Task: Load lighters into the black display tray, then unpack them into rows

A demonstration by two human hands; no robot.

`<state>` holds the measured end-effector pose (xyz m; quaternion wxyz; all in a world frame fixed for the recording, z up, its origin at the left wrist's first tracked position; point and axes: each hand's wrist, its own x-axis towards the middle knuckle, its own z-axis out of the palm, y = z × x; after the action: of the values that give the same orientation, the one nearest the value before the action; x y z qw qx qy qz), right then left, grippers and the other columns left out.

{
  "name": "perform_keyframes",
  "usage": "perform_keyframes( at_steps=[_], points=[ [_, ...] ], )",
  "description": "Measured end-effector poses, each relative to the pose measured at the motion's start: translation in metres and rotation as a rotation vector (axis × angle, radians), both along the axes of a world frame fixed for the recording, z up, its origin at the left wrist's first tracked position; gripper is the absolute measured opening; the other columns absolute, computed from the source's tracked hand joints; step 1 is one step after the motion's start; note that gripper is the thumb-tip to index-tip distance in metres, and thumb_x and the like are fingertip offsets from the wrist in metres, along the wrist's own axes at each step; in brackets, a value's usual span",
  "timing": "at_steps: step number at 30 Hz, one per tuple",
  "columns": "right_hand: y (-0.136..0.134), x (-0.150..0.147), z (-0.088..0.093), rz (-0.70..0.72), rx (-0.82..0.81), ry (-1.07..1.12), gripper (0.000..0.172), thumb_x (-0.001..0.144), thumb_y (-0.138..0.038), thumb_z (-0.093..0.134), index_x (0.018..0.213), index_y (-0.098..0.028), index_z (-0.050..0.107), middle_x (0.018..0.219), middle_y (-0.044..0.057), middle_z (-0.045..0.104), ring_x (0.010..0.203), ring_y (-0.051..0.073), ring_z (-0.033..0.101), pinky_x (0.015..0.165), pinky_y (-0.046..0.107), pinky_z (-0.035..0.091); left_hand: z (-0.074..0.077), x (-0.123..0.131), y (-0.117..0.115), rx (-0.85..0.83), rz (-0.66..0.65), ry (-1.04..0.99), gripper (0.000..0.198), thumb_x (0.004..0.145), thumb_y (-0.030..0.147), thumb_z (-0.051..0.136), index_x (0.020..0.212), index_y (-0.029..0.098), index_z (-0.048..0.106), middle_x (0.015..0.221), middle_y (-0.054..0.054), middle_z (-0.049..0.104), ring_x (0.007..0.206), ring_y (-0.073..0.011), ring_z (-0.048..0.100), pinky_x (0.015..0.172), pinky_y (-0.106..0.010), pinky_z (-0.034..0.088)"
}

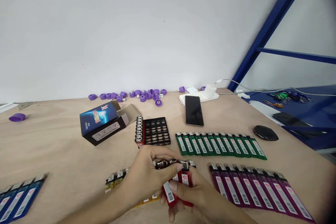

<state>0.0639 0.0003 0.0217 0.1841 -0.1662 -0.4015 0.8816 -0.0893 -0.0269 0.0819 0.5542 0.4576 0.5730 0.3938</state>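
Observation:
Several red lighters point(170, 196) are bunched between my two hands, metal tops upward. My left hand point(147, 178) curls over their tops from the left, its thumb reaching across the metal caps. From the right, my right hand point(195, 192) grips the red bodies, the thumb lying on a white label. Just beyond my hands is a black slotted tray point(157, 131) with a row of lighters standing along its left side. Yellow lighters point(115, 179) lie under and beside my left forearm, partly hidden by it.
Green lighters point(220, 145) and purple lighters point(257, 189) lie in rows on the right, blue lighters point(22, 199) at far left. An open box point(101, 122), a phone point(194, 110), a power strip point(203, 96), a black mouse-like object point(265, 133) and purple caps point(148, 94) stand farther back.

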Motion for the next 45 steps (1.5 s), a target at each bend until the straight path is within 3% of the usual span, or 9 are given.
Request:
perform_keyframes(
  at_steps=[4,8,14,19,25,30,36,42,45],
  points=[
    [-0.004,-0.002,0.004,0.03,0.021,-0.038,0.038,0.079,-0.048,0.079,0.096,-0.018,0.064,0.078,0.002,0.066,0.07,0.014,0.065,0.06,0.026,0.053,0.0,0.0,-0.003,0.086,-0.044,0.125,0.016,0.076,0.032,0.071,0.085,0.019,0.074,0.083,-0.003,0.076,0.045,-0.013,0.062,0.035,-0.021,0.049],
    [-0.006,-0.002,0.006,0.082,0.062,-0.141,0.05,0.075,-0.06,0.078,0.092,-0.014,0.068,0.076,0.004,0.067,0.07,0.013,0.063,0.064,0.026,0.051,0.0,0.004,-0.006,0.254,-0.007,0.309,0.008,0.073,0.023,0.073,0.08,0.021,0.075,0.082,-0.002,0.076,0.075,-0.0203,0.07,0.066,-0.028,0.057],
    [-0.004,0.008,0.016,0.118,0.262,-0.301,0.051,0.079,-0.055,0.078,0.109,-0.016,0.069,0.105,0.009,0.071,0.108,0.027,0.063,0.087,0.034,0.049,0.006,0.005,-0.015,0.269,-0.082,0.444,0.014,0.083,0.032,0.067,0.081,0.022,0.077,0.081,-0.002,0.075,0.08,-0.0211,0.068,0.077,-0.031,0.05],
    [-0.001,0.018,0.015,0.02,0.181,-0.298,0.078,0.068,-0.061,0.084,0.129,-0.019,0.059,0.116,0.011,0.069,0.119,0.034,0.059,0.104,0.048,0.042,0.001,0.007,-0.026,0.233,0.047,0.159,0.038,0.074,0.043,0.077,0.107,0.025,0.072,0.108,-0.006,0.072,0.105,-0.0292,0.065,0.092,-0.038,0.049],
    [-0.004,0.016,0.013,-0.033,0.047,-0.159,0.072,0.072,-0.05,0.085,0.13,-0.018,0.057,0.111,0.013,0.07,0.11,0.032,0.066,0.103,0.051,0.044,-0.014,0.018,-0.033,0.03,0.053,-0.378,0.056,0.076,0.052,0.081,0.117,0.018,0.062,0.099,-0.009,0.076,0.093,-0.0254,0.072,0.085,-0.037,0.055],
    [-0.006,0.008,0.002,0.048,0.018,-0.026,0.069,0.069,-0.047,0.087,0.125,-0.018,0.06,0.093,0.009,0.073,0.093,0.03,0.072,0.09,0.046,0.053,-0.02,0.015,-0.029,0.015,0.043,-0.291,0.049,0.079,0.054,0.078,0.111,0.019,0.067,0.108,-0.008,0.072,0.1,-0.0223,0.069,0.081,-0.029,0.056],
    [0.0,0.01,0.005,0.152,0.032,-0.032,0.054,0.08,-0.046,0.079,0.122,-0.017,0.063,0.093,0.009,0.073,0.094,0.028,0.073,0.093,0.045,0.052,-0.026,0.009,-0.028,-0.017,-0.085,-0.12,0.055,0.085,0.059,0.069,0.123,0.019,0.063,0.124,-0.012,0.065,0.076,-0.0164,0.067,0.046,-0.021,0.048],
    [-0.006,0.006,0.003,0.007,-0.057,-0.016,0.059,0.08,-0.054,0.075,0.128,-0.024,0.058,0.113,0.009,0.07,0.104,0.027,0.07,0.097,0.045,0.05,-0.029,0.009,-0.028,0.18,0.092,-0.16,0.036,0.092,0.051,0.064,0.113,0.023,0.067,0.119,-0.008,0.071,0.113,-0.0253,0.065,0.098,-0.036,0.053],
    [-0.002,0.006,-0.002,-0.164,0.268,-0.189,0.061,0.08,-0.068,0.067,0.124,-0.026,0.064,0.117,0.011,0.07,0.11,0.031,0.066,0.089,0.042,0.055,-0.017,0.009,-0.025,0.391,0.111,0.066,0.023,0.098,0.04,0.057,0.109,0.025,0.07,0.121,-0.007,0.07,0.121,-0.0251,0.061,0.103,-0.033,0.049]
  ],
)
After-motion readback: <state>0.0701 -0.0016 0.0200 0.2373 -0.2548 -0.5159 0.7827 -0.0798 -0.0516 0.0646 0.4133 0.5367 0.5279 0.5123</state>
